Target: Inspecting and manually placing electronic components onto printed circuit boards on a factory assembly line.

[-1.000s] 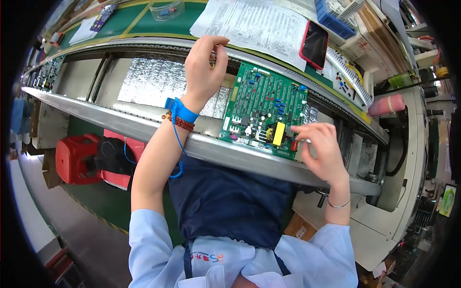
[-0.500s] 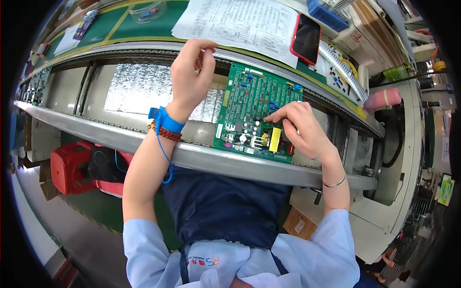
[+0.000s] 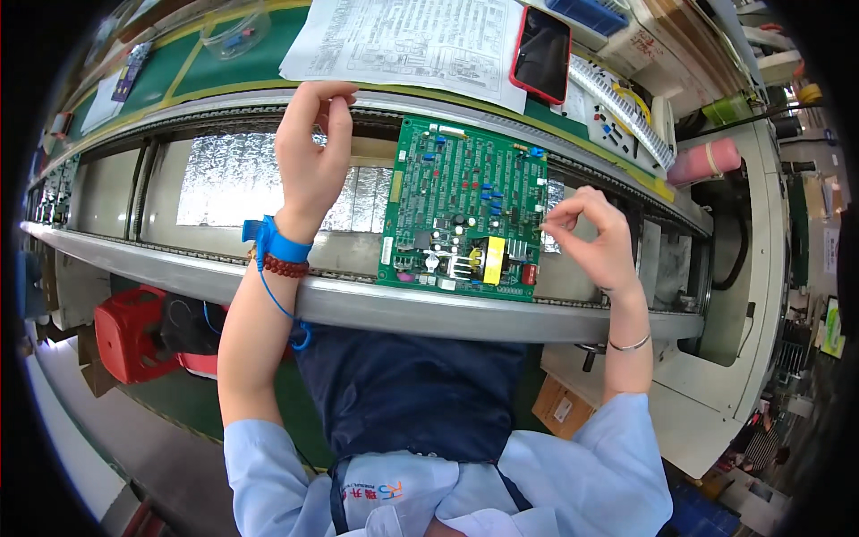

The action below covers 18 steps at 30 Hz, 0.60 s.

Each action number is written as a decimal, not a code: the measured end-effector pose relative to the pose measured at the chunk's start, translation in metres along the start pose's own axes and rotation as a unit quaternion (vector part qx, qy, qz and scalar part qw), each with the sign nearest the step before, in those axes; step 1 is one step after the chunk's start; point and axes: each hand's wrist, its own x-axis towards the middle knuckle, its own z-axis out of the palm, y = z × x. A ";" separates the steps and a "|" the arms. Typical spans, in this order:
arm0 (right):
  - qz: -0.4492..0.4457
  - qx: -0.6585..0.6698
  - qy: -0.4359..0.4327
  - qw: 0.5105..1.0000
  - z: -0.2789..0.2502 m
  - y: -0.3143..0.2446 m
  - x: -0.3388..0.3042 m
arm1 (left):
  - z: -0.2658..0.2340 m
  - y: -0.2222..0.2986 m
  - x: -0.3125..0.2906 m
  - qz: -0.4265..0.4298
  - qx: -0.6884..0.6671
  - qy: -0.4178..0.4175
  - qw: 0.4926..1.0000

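Note:
A green circuit board (image 3: 428, 208) lies across the two rails in front of me, set with small parts, a yellow-wrapped transformer (image 3: 493, 260) and a red terminal block (image 3: 530, 275). My right hand (image 3: 598, 240) is at the board's right edge, thumb and forefinger brought together in a pinch; anything between the tips is too small to name. Left of the board, my left hand (image 3: 309, 161) hangs over the track near the far rail, fingers curled toward the thumb. What it may hold is hidden. A blue wrist strap (image 3: 291, 246) with a cord circles my left wrist.
The near metal rail (image 3: 429, 309) runs between me and the board. Beyond the far rail lie printed sheets (image 3: 403, 45), a red-cased phone (image 3: 542, 55), a clear tub (image 3: 234, 36) and several small loose parts (image 3: 613, 134). A red stool (image 3: 130, 331) stands below left.
My right hand has drawn back from over the board's parts to its right edge, thumb and forefinger closing together. The whole view has shifted slightly; my left hand keeps its curled shape.

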 end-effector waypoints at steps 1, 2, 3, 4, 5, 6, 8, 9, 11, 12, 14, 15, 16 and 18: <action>0.006 0.002 0.008 1.000 -0.003 0.000 0.003 | 0.000 0.000 0.001 -0.003 0.005 0.003 1.000; 0.002 0.003 0.009 1.000 -0.004 0.001 0.007 | -0.002 -0.001 0.000 -0.014 0.002 -0.001 1.000; 0.004 0.003 0.011 1.000 -0.005 0.000 0.010 | -0.003 -0.002 0.000 -0.012 0.001 -0.004 1.000; 0.020 0.002 0.003 1.000 -0.005 -0.002 0.013 | -0.004 -0.003 -0.001 -0.013 0.004 -0.001 1.000; 0.036 0.001 -0.006 0.999 -0.005 -0.003 0.016 | -0.005 -0.003 -0.001 -0.015 0.007 0.003 1.000; 0.034 0.008 -0.021 0.999 -0.004 -0.001 0.018 | -0.006 -0.003 -0.002 -0.028 -0.007 0.001 1.000; 0.019 0.011 -0.024 0.999 0.001 0.009 0.017 | -0.006 -0.005 -0.002 -0.024 -0.002 0.001 1.000; 0.004 0.015 -0.029 0.999 0.004 0.014 0.016 | -0.006 -0.006 -0.002 -0.021 0.004 0.001 1.000; 0.006 0.018 -0.028 0.999 0.008 0.019 0.014 | -0.006 -0.006 -0.001 -0.027 0.000 0.000 1.000; 0.002 -0.002 -0.038 0.999 0.008 0.021 0.013 | -0.007 -0.006 -0.001 -0.031 -0.003 0.002 1.000; -0.002 -0.022 -0.047 0.999 0.009 0.023 0.012 | -0.009 -0.008 -0.002 -0.039 -0.009 0.001 0.999; -0.013 -0.031 -0.054 0.998 0.010 0.024 0.012 | -0.010 -0.009 -0.002 -0.039 -0.009 0.000 0.999; -0.025 -0.040 -0.061 0.997 0.011 0.024 0.012 | -0.011 -0.009 -0.001 -0.038 -0.004 0.000 0.999; -0.023 -0.046 -0.075 0.996 0.010 0.023 0.012 | -0.012 -0.011 -0.002 -0.039 0.000 0.000 0.999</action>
